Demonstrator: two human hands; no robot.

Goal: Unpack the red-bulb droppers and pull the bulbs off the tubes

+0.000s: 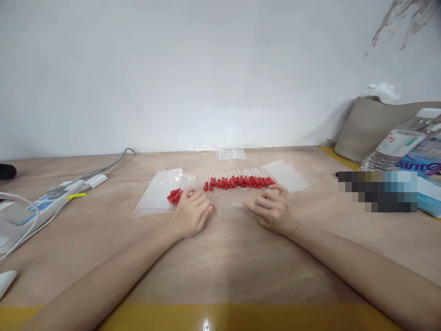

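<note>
A row of several clear glass droppers with red rubber bulbs (241,182) lies side by side on the wooden table (220,271). My right hand (273,209) rests on the clear tube ends at the row's near right, fingers curled over them. My left hand (193,212) lies palm down at the row's left end, fingers bent, and a bit of red shows at its fingertips. A small heap of loose red bulbs (174,196) sits just left of that hand, on a stack of clear zip bags (161,193).
More clear bags lie behind the row (231,154) and to its right (287,175). A power strip with cables (51,200) is at the left. A beige bag (372,124), a water bottle (399,142) and a blue pack (427,184) crowd the right edge. Yellow tape (220,317) marks the near edge.
</note>
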